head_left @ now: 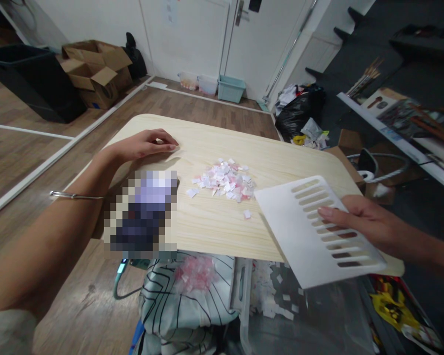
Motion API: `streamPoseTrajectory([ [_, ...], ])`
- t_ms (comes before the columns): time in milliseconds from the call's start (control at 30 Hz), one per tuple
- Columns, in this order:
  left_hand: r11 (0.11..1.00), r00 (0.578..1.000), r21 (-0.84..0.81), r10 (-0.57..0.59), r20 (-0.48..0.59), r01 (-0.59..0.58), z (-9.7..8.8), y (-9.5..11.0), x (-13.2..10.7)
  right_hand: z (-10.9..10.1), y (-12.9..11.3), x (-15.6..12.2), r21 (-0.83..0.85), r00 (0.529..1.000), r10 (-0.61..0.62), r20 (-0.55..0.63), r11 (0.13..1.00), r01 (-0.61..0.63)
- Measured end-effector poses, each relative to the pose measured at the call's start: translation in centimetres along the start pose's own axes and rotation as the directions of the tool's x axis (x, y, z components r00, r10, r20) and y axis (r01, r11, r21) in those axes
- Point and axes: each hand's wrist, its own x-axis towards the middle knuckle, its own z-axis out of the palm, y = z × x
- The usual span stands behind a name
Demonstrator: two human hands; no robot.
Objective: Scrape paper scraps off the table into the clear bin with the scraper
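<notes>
My right hand (370, 227) grips a white slotted plastic board (288, 222) by its slotted part, with the thumb on top. The board is tilted above the right front of the pale wooden table (214, 236). Just left of it lies a loose pile of small white and pink square pieces (227, 180), with one single piece (247, 214) nearer the front. My left hand (148, 145) rests at the table's left side, thumb and fingers pinched together. Whatever may be between its fingertips is too small to make out. A pixelated dark and purple object (144, 212) lies below the left forearm.
Below the front edge are a clear plastic bin (303, 325) with white pieces in it and a clear bag of pink pieces (196, 273) on striped cloth (163, 301). A black bin (33, 79) and cardboard boxes (96, 69) stand left; a cluttered shelf (392, 128) is right.
</notes>
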Motion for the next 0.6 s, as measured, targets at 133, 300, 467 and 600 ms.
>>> streamPoseTrajectory([
  [133,1.000,1.000,-0.002,-0.004,-0.001,0.004,0.0,-0.3,0.1,1.0,0.3,0.4,0.048,0.982,0.125,0.142,0.990,-0.133],
  [300,1.000,1.000,0.009,0.002,0.003,-0.002,0.0,-0.5,0.1,1.8,1.6,0.6,0.008,0.968,0.168,0.185,0.985,-0.172],
  [467,1.000,1.000,0.027,-0.012,0.015,0.012,-0.1,-0.2,0.0,0.8,2.2,1.1,-0.031,0.981,0.167,0.096,0.986,-0.165],
  [600,0.999,1.000,0.029,-0.016,0.020,0.016,-0.1,0.0,-0.1,0.1,0.7,0.5,0.035,0.979,0.180,0.091,0.982,-0.183],
])
